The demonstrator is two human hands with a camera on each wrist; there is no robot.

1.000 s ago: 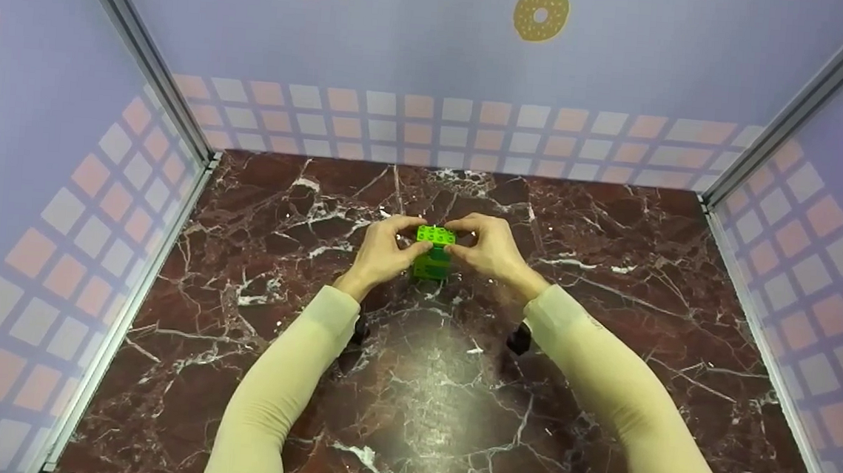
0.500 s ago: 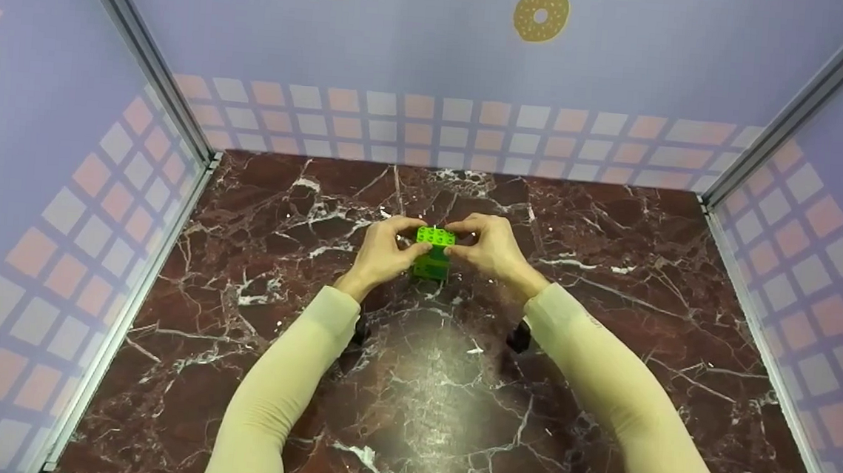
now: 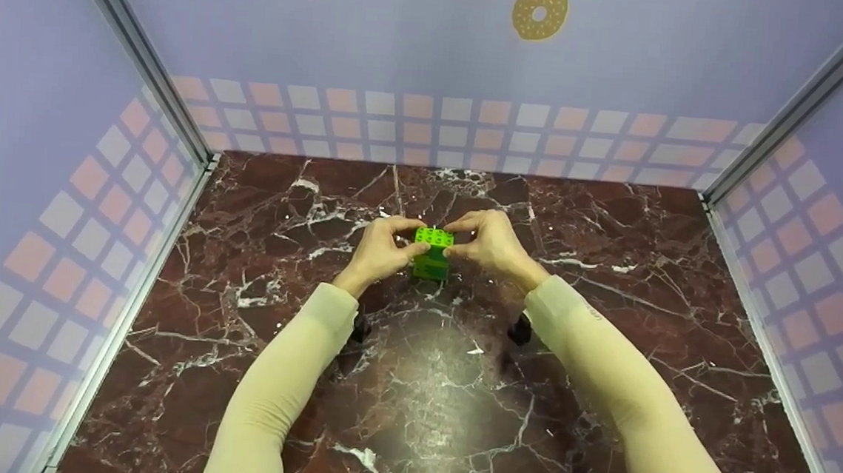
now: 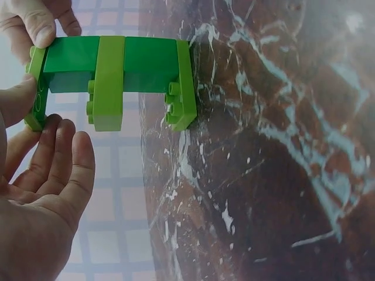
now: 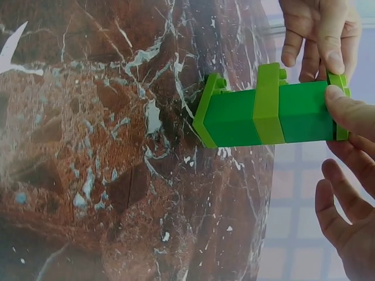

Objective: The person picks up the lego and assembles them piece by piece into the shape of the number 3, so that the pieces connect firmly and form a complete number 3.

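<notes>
A tower of light and dark green toy building bricks stands upright on the table. In the left wrist view it has a thin light green base plate, a dark green brick, a light green brick and another dark green brick. A thin, studded light green plate tops it. My left hand pinches this plate's left end between thumb and fingers. At its right end my right hand pinches it the same way. Several lower fingers of each hand stay off the bricks.
The tower stands on a dark red marbled tabletop. Purple panels rise at the back and along both sides, with metal rails at their corners. A dark wrist-camera piece hangs under the right sleeve.
Both hands keep their pinch on the top plate. The right hand and forearm have shifted very slightly; the tower stays in place.
</notes>
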